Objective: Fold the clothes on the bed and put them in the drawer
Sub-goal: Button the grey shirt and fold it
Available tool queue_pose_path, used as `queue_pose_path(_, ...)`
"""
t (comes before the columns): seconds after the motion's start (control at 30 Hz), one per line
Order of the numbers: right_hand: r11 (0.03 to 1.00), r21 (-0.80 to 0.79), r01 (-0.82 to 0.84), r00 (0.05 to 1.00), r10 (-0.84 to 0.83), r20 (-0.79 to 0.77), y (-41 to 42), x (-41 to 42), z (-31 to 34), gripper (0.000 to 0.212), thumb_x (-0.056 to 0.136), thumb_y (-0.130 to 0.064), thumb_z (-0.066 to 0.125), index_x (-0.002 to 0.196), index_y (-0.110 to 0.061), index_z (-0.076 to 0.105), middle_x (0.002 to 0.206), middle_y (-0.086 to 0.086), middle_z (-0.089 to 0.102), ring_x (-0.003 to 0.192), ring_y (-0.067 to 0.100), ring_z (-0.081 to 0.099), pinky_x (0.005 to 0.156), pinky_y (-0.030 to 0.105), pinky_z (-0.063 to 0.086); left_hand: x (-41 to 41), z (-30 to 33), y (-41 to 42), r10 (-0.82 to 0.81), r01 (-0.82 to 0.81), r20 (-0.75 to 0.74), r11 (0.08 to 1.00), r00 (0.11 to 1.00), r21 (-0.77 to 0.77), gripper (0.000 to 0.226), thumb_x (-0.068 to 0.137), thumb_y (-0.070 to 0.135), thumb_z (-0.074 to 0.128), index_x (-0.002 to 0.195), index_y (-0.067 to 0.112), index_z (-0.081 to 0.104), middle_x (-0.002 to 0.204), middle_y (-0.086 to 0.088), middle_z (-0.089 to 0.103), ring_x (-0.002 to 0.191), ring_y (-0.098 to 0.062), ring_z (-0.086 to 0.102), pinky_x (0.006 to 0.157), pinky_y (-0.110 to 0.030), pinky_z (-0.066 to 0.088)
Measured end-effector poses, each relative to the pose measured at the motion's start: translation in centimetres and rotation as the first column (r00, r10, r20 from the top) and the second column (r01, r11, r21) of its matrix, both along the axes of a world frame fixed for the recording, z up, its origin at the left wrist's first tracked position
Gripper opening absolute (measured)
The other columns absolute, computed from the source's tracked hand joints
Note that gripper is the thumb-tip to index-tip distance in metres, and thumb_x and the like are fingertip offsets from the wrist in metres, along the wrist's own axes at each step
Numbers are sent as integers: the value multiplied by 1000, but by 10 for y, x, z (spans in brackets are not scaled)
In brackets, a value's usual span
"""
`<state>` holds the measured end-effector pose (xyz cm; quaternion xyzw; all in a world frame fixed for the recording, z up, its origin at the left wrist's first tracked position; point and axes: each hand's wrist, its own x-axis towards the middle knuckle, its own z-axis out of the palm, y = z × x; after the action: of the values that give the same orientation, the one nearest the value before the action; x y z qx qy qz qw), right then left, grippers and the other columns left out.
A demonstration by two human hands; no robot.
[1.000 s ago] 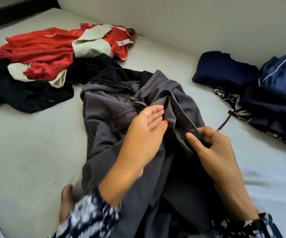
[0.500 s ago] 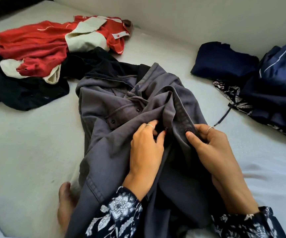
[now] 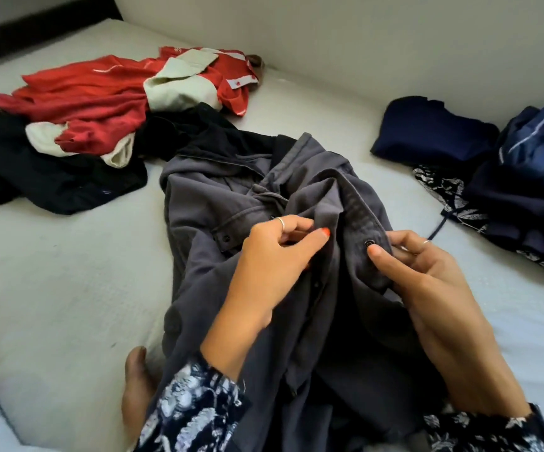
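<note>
No readable brand, label or lettering anywhere on the clothes; small marks on the red fabric too blurred to make out. Lay rumpled at the middle of the bed [image 3: 52, 288]: 1 grey shirt [image 3: 215, 203], its lower part drawn up toward the camera. Left hand [image 3: 274, 256], ring on 1 finger, orange nail on the thumb, fingers curled and pinching a fold of the grey shirt near its middle. Right hand [image 3: 427, 282], also ringed, thumb pressed just below 1 dark snap [image 3: 369, 243] on the placket, fingers curled behind the same edge and gripping it. Counted on the front left of that: 2 more dark snaps. Left of the grey shirt and beyond it: 1 red garment [image 3: 94, 93] with cream patches, heaped over 1 black garment [image 3: 35, 177]. Right of the grey shirt, well apart: 1 folded navy piece [image 3: 434, 132], beside a dark blue pile [image 3: 531, 177] on patterned cloth. Below the grey shirt: 2 floral sleeves and 1 bare foot [image 3: 137, 393].
</note>
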<state>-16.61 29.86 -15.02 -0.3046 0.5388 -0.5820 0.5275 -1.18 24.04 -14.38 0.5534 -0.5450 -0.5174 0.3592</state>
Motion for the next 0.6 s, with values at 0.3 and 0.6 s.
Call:
queue_pose_path(0.3, 944, -313, 106, 561, -317, -765, -3, 13, 66, 5, 81, -22, 70, 83, -20, 65, 67, -14, 64, 67, 3, 61, 61, 18, 46, 18, 66, 8, 193, 20, 441, 901, 876, -434, 2, 83, 31, 71, 81, 30, 70, 70, 17, 66, 68, 2, 62, 60, -1, 41)
queue_pose_path(0.6, 906, -400, 137, 560, -404, -724, -3, 44, 68, 10, 81, -20, 72, 79, -25, 62, 60, -19, 54, 55, 0, 50, 56, 7, 36, 4, 81, 1, 8, 61, 209, 945, 978, -322, 14, 80, 30, 74, 76, 17, 71, 64, 1, 70, 57, -8, 63, 60, -25, 52)
